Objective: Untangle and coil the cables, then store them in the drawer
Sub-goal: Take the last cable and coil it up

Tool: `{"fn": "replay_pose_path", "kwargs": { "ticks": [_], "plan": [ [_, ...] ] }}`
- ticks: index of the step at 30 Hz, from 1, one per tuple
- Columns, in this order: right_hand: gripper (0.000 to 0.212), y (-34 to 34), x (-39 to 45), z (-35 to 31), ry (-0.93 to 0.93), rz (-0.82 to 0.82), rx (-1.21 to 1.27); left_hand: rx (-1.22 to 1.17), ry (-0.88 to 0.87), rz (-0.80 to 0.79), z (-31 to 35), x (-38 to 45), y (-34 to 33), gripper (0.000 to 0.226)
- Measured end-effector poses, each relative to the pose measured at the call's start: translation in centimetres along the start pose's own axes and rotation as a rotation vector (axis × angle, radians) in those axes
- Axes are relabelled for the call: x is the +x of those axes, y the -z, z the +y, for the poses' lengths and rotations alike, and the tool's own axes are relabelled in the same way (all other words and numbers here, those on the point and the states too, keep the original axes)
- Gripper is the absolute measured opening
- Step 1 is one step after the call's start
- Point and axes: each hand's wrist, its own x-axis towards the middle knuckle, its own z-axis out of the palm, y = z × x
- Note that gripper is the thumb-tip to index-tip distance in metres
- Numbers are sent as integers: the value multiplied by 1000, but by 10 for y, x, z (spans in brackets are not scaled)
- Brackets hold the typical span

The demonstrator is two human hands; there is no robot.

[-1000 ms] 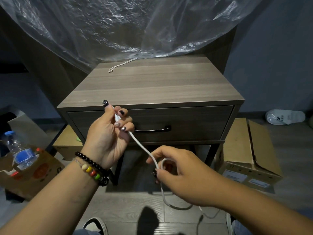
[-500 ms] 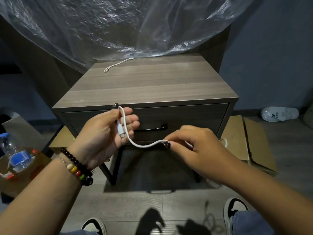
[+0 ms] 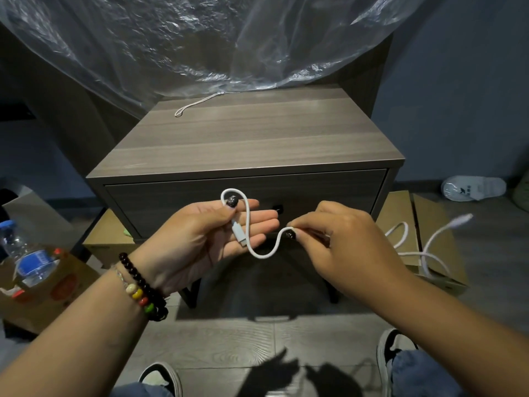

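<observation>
A white cable (image 3: 248, 222) runs between my two hands in front of the closed drawer (image 3: 329, 190) of a grey-brown nightstand (image 3: 252, 138). My left hand (image 3: 200, 239) lies palm up; its thumb pins the cable's plug end against the straight fingers, and the cable loops over the thumb. My right hand (image 3: 343, 247) pinches the cable a short way along, knuckles toward me. The rest of the cable trails out to the right in the air, its far plug (image 3: 461, 219) raised above a cardboard box.
A thin white cord (image 3: 194, 104) lies at the nightstand's back left under a clear plastic sheet (image 3: 229, 47). Cardboard boxes (image 3: 406, 224) sit on the floor at both sides. A water bottle (image 3: 25, 253) stands at left, a white slipper (image 3: 472, 189) at right. My shoes show below.
My left hand has opened flat and turned palm up with the plug end under its thumb. My right hand has moved up and right along the cable, and the loose tail has swung out right.
</observation>
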Motion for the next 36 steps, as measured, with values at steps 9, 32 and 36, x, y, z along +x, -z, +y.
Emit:
{"fn": "replay_pose_path", "kwargs": {
  "ticks": [9, 32, 36],
  "plan": [
    [15, 7, 10, 14, -277, 106, 154, 2, 37, -102, -2, 1, -1, 45],
    [19, -18, -7, -12, -231, -324, 82, -261, -118, 68, -7, 12, 1, 58],
    [19, -20, -8, -11, -220, -350, 124, -225, -145, 92, -8, 8, -6, 49]
  ]
}}
